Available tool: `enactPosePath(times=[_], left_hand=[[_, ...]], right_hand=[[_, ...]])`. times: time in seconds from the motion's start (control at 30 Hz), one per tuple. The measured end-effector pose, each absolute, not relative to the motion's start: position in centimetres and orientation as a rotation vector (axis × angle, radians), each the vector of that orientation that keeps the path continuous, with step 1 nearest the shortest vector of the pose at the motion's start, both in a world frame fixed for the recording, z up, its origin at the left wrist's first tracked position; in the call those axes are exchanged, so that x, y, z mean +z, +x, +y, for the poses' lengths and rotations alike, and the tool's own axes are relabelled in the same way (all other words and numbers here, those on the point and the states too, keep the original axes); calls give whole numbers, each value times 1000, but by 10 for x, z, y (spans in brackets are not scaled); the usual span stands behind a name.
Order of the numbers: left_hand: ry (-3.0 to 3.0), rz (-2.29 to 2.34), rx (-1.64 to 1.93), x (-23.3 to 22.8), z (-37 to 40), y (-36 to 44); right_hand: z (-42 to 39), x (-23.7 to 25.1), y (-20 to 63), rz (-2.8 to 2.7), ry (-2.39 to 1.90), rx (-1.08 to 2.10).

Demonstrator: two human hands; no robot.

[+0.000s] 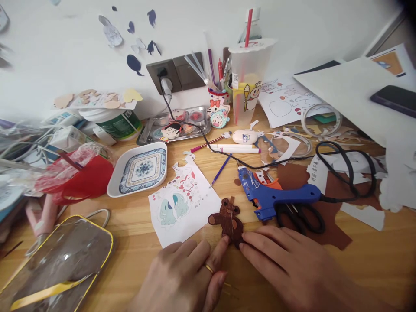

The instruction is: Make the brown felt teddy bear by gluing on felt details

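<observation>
A small brown cut-out bear [227,222] lies flat on the wooden table. The index fingertip of my left hand [186,275] presses on its lower left part; the thumb stands apart and the other fingers bend over the tabletop. My right hand [290,264] lies with fingers stretched out, their tips touching the bear's lower right edge. Thin gold tips [231,290] show beside my left thumb; the rest of that object is hidden. Left of the bear is a paper sheet [185,203] with coloured drawings. A blue glue gun [276,195] rests just beyond my right hand.
Black-handled scissors [300,219] lie partly under the glue gun, on brown sheet material [334,227]. The gun's black cord [354,190] loops at right. A square patterned dish [138,169], red bag [81,177] and yellow-edged tray [61,260] stand left. A tall cup [248,82] stands behind.
</observation>
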State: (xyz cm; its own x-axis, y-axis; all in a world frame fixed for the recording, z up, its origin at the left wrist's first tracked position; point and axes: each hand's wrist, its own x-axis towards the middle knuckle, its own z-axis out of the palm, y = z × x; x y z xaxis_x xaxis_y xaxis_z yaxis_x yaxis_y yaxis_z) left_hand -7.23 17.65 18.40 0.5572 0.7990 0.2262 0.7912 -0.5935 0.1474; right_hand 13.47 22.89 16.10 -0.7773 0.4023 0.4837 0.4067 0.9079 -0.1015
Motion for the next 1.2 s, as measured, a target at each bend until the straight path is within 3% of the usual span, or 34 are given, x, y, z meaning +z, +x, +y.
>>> enactPosePath(times=[1.2], left_hand=[[2749,1382,511,185,176,-75]], right_hand=[[230,161,135,-2569,-574,-17]])
